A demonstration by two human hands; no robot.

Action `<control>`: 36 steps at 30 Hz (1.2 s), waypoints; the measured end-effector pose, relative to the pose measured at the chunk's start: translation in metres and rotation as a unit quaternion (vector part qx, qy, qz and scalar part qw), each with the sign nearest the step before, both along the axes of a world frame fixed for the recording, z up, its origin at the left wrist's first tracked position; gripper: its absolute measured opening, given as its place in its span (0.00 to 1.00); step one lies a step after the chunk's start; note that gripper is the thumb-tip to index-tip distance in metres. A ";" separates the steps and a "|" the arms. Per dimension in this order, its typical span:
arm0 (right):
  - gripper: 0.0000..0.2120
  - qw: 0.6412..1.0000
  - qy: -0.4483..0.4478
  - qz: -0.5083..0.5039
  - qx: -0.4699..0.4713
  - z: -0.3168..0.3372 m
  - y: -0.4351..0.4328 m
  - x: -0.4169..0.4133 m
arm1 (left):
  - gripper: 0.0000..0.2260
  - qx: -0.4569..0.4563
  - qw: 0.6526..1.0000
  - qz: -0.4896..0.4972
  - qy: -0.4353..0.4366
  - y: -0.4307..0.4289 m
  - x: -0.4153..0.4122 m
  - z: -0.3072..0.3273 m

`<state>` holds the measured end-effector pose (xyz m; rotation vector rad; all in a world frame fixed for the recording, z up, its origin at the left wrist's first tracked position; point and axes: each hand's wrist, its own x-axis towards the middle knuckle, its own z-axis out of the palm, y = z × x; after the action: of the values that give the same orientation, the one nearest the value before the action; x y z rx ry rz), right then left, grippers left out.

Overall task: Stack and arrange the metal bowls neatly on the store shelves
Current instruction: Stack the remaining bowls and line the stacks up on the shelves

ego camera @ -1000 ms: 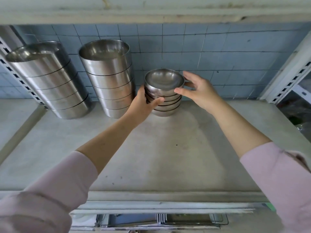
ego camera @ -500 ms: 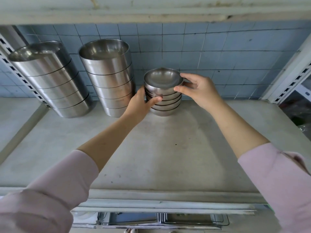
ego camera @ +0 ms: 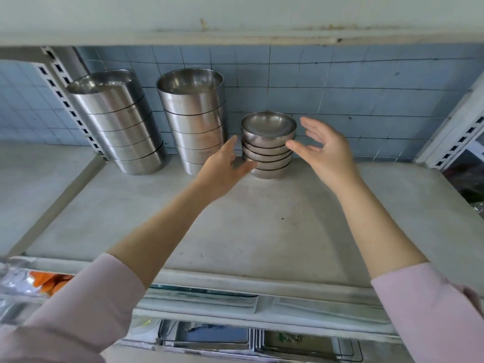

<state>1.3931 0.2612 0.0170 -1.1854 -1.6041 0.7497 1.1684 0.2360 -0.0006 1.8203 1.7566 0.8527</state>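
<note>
A stack of several small round metal bowls (ego camera: 268, 148) stands on the grey shelf (ego camera: 235, 218) near the tiled back wall. My left hand (ego camera: 225, 169) hovers at the stack's lower left with straight fingers, its thumb close to the bottom bowls. My right hand (ego camera: 322, 150) is spread just right of the stack, thumb tip near the upper bowls and fingers lifted off. Neither hand holds anything. Two taller stacks of straight-sided metal bowls stand to the left, one (ego camera: 195, 116) beside the small stack and one (ego camera: 117, 119) leaning by the shelf post.
A perforated white upright (ego camera: 73, 106) bounds the shelf at left and another (ego camera: 455, 137) at right. The shelf above hangs low overhead. Below the front edge lie metal trays (ego camera: 256, 341) and a foil packet (ego camera: 31, 281). Bare shelf surface spreads to the right and front.
Both hands have let go of the small bowl stack and opened, the right hand drawing away to the right. The stack stays in place; the camera view has shifted slightly.
</note>
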 end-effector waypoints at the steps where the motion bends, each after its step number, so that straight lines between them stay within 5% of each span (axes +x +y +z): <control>1: 0.28 1.000 -0.002 -0.002 0.007 0.003 -0.013 -0.006 | 0.34 0.007 1.000 0.003 0.008 -0.015 -0.007 0.004; 5: 0.24 0.993 -0.111 0.012 0.035 0.011 -0.069 -0.041 | 0.25 0.051 0.996 -0.020 0.069 -0.084 -0.062 0.015; 11: 0.31 0.952 -0.282 0.082 0.091 0.006 -0.155 -0.152 | 0.20 0.049 0.974 0.124 0.184 -0.206 -0.206 0.012; 25: 0.31 0.934 -0.206 0.246 0.156 0.012 -0.287 -0.491 | 0.25 0.051 0.933 0.316 0.164 -0.464 -0.479 0.014; 36: 0.28 0.931 -0.080 0.338 0.108 0.005 -0.267 -0.701 | 0.28 0.047 0.895 0.435 0.091 -0.479 -0.649 -0.019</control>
<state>0.6922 -0.0059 0.0222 -0.5261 -2.2047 0.8833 0.5193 -0.2431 -0.0197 1.1229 2.7520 1.1075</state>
